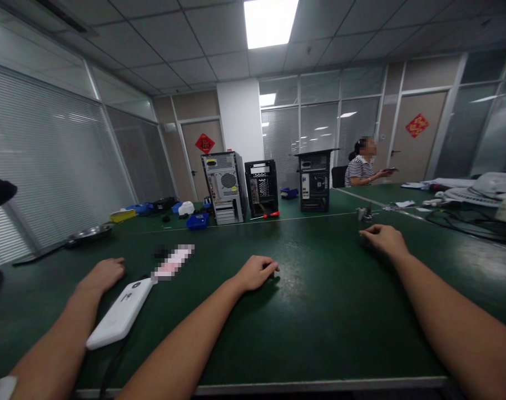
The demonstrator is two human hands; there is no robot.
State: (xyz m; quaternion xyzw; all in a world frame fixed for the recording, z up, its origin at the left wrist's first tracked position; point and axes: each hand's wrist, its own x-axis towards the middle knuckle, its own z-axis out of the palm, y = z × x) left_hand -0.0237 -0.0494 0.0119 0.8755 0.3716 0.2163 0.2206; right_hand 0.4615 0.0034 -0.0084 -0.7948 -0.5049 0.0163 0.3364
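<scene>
My left hand rests on the green tabletop, its fingers curled in and thumb against the forefinger; nothing shows in it. Further right, my right hand is closed in a pinch, low over the table. Whatever its fingertips hold, if anything, is too small to make out. Just beyond them stand small grey metal parts. Past my left hand lies a screwdriver with a red handle, in front of a small open black computer case.
A co-worker's hand lies beside a white power bank with a cable. Two larger computer cases, one grey and one black, stand behind. Blue bins and a metal tray are left; cables and a seated person right.
</scene>
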